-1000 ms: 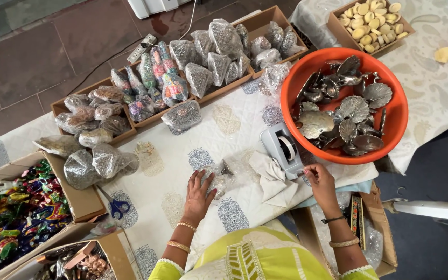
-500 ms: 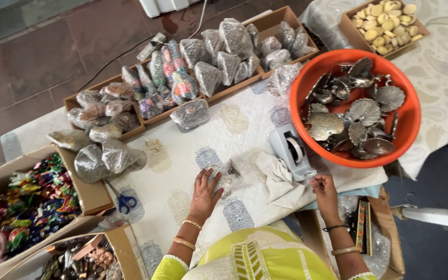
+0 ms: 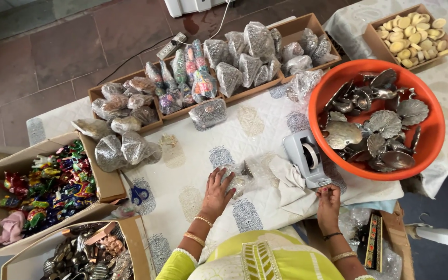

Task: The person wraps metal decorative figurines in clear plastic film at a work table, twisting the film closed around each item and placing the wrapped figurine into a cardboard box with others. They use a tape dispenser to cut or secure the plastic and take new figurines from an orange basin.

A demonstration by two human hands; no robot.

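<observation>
Head view: I am at the taping step. My left hand (image 3: pixel 219 187) presses flat, fingers spread, on the wrapped packet (image 3: pixel 236 182) mid-cloth. My right hand (image 3: pixel 329 199) pinches something small, perhaps tape, beside the dispenser (image 3: pixel 306 157). Next calls for carrying it left to the packet. Since earlier, my hands have barely shifted.

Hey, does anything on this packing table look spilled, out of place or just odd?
Mostly orderly. A few wrapped packets lie loose on the cloth outside the cardboard trays, and one more sits alone below them. A crumpled white cloth is bunched against the tape dispenser. Nothing looks spilled or broken.
</observation>
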